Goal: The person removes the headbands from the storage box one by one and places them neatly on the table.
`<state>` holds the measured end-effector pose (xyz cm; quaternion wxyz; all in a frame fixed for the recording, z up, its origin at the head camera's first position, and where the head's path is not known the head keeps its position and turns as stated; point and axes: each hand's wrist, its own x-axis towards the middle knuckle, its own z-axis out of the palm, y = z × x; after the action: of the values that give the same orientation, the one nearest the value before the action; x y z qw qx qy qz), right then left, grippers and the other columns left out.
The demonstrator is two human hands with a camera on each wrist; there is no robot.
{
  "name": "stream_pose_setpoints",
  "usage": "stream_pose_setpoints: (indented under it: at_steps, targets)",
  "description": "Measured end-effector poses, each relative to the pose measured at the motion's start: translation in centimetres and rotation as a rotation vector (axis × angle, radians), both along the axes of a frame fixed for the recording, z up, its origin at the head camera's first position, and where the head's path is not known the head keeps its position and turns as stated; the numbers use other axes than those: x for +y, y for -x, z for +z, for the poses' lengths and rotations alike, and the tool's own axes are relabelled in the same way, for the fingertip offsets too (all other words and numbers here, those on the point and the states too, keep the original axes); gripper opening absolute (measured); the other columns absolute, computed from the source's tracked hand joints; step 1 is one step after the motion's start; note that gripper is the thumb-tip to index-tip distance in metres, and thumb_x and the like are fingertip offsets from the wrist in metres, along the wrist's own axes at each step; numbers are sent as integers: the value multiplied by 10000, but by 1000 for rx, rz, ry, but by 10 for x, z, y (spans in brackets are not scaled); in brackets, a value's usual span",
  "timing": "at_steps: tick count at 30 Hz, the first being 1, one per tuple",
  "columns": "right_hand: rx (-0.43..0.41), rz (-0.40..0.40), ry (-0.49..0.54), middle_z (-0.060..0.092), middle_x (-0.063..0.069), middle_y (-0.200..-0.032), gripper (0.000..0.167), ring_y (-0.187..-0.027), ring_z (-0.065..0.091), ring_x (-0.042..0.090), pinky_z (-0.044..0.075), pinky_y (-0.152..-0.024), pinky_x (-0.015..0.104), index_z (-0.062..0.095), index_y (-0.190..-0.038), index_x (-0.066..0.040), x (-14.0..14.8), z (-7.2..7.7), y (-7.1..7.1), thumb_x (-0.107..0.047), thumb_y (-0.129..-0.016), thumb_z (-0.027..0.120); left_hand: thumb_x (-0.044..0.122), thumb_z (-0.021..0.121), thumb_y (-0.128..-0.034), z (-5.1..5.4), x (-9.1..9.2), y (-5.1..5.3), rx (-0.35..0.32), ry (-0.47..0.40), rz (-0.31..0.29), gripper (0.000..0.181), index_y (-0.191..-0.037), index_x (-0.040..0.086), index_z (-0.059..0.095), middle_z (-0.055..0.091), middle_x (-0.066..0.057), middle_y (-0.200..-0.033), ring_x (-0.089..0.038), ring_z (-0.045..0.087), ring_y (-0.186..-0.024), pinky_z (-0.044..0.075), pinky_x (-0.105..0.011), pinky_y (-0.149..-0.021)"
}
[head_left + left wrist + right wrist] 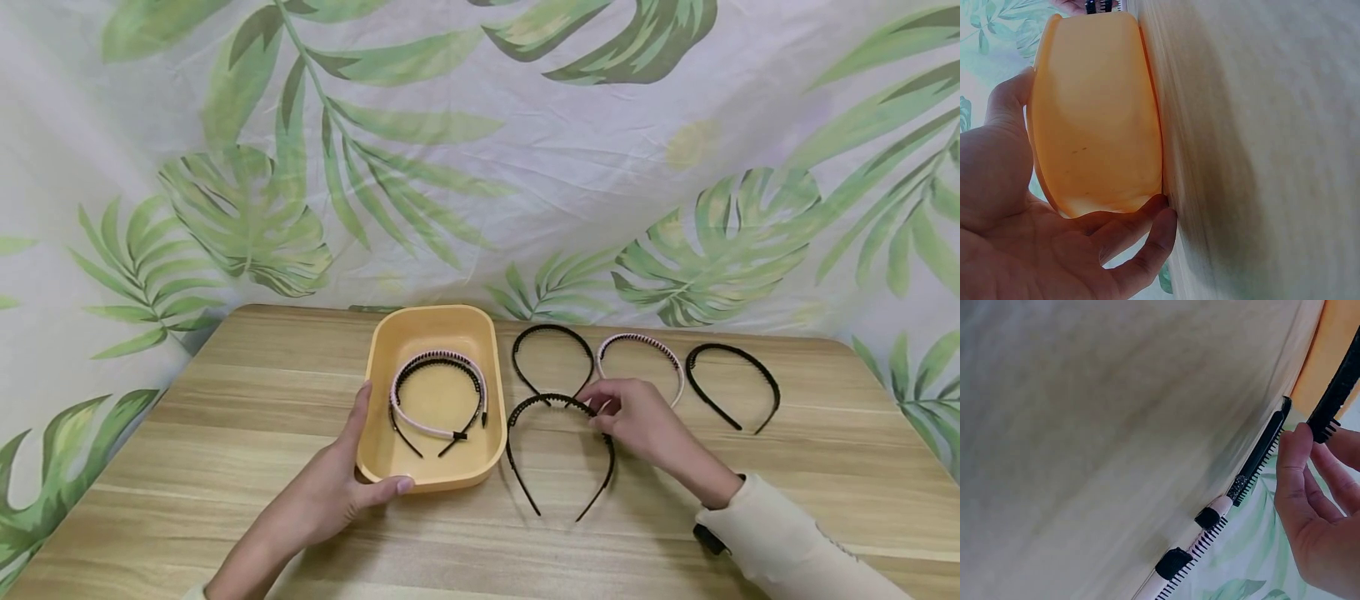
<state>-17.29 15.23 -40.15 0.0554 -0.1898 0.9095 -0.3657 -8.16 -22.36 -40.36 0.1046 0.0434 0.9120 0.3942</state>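
Note:
A black headband [611, 450] is pinched between the thumb and fingers of the right hand [637, 417], just right of the tray; the right wrist view shows the pinched headband [1338, 384] raised off the table. The left hand [330, 492] holds the near left corner of the yellow tray [431, 483], thumb on the near rim and fingers along the left side. In the left wrist view its fingers [1125, 234] curl round the tray's wall [1094, 112]. Inside the tray lie a pink headband [427, 429] and a black headband [408, 445], overlapping.
Along the table's back edge, right of the tray, lie a black headband [552, 327], a pink headband [680, 375] and another black headband [712, 404]. A leaf-patterned cloth [562, 167] hangs behind the wooden table [225, 467].

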Motion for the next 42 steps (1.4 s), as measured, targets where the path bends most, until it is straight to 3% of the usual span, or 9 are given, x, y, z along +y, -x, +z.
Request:
stream_pose_setpoints:
  at_steps: [42]
  targets:
    - [-32,60,-79,736,59,-915,276,-786,658,116,524,-722,284,782,-1094,-22,-4,-4,0,69,-833,785,442,861,-859,2,1,0,-6,4,5,1343,-1673,174,-173,271,-356,-1655,-401,522,-1400,381,-592,-1151]
